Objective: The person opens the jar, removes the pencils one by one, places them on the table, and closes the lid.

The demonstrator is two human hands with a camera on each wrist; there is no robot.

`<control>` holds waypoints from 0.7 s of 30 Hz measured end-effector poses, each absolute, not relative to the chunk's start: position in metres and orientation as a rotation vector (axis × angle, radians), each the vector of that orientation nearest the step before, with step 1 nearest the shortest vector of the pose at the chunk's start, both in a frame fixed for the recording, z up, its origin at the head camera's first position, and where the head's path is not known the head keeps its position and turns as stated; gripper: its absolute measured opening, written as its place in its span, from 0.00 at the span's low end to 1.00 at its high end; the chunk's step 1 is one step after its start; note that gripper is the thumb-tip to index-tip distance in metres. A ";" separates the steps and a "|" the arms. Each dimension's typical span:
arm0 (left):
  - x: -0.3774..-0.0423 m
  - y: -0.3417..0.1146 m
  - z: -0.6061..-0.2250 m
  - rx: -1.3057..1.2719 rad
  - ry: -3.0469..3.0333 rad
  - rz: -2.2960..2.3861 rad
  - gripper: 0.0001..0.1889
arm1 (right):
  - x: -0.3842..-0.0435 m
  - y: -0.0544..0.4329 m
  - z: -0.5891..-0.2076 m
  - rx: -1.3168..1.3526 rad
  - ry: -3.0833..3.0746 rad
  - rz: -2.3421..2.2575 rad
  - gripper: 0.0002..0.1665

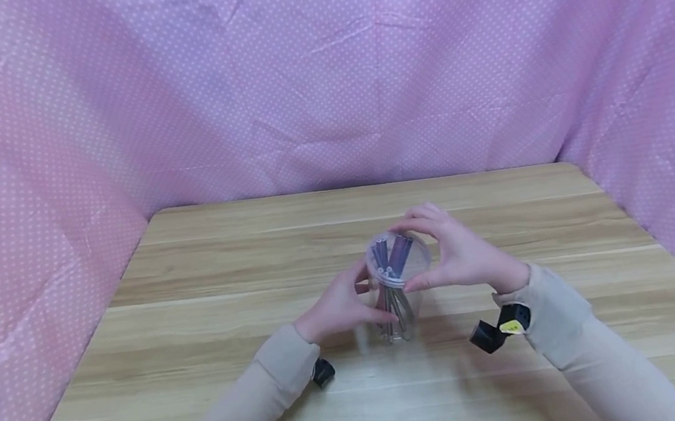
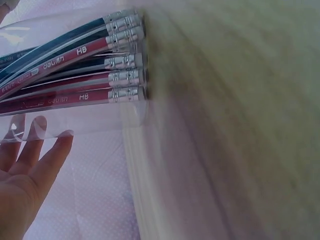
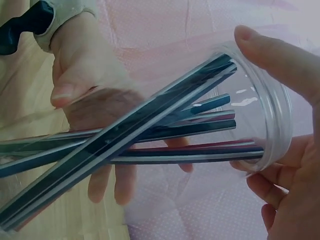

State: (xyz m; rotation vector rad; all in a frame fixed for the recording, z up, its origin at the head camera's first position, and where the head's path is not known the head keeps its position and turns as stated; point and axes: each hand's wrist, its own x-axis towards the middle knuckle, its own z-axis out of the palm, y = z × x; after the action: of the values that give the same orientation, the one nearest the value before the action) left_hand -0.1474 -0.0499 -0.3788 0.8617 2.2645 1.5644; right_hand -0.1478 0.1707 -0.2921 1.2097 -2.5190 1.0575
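A clear plastic jar [image 1: 412, 304] stands close over the table, slightly tilted, with several pencils [image 2: 75, 65] inside. The pencils are dark and red, some marked HB, and their eraser ends point down. My left hand [image 1: 340, 302] holds the jar's body from the left, thumb in front and fingers curved round the far side. At the top, my right hand [image 1: 461, 251] grips the clear lid [image 3: 277, 120] by its edge, thumb and fingers on opposite sides. Through the jar, the left palm and fingers show in the right wrist view.
The wood-grain table [image 1: 223, 268] spreads under both arms. Pink dotted cloth [image 1: 321, 84] hangs behind the table and along both sides. A black camera [image 1: 487, 336] sticks out from the right wrist, and another [image 1: 323, 372] from the left.
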 end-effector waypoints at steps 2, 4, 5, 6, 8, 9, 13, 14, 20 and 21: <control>-0.149 -0.050 -0.379 0.870 2.263 1.566 0.48 | -0.150 0.172 -0.293 1.239 -2.512 1.073 0.45; -0.150 -0.051 -0.379 0.889 2.258 1.568 0.48 | -0.153 0.173 -0.294 1.281 -2.508 1.087 0.46; -0.151 -0.051 -0.378 0.898 2.256 1.566 0.48 | -0.155 0.174 -0.295 1.308 -2.506 1.094 0.47; -0.151 -0.051 -0.378 0.903 2.256 1.563 0.48 | -0.156 0.174 -0.295 1.335 -2.505 1.100 0.47; -0.151 -0.052 -0.378 0.917 2.244 1.561 0.48 | -0.159 0.175 -0.296 1.386 -2.511 1.116 0.47; -0.151 -0.053 -0.378 0.923 2.236 1.559 0.49 | -0.160 0.175 -0.296 1.408 -2.516 1.125 0.47; -0.151 -0.055 -0.377 0.917 2.208 1.554 0.49 | -0.163 0.175 -0.294 1.442 -2.569 1.196 0.47; -0.151 -0.056 -0.376 0.914 2.202 1.553 0.49 | -0.163 0.175 -0.294 1.434 -2.587 1.214 0.48; -0.151 -0.056 -0.376 0.911 2.185 1.543 0.50 | -0.158 0.178 -0.300 1.349 -2.580 1.290 0.55; -0.151 -0.056 -0.376 0.907 2.180 1.543 0.50 | -0.156 0.178 -0.303 1.329 -2.563 1.305 0.57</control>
State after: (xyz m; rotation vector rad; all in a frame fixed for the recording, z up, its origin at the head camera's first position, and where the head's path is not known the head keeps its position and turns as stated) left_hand -0.1513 -0.0564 -0.3764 0.9072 2.1804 1.5428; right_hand -0.1564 0.1781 -0.3026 1.3292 -2.5630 1.3054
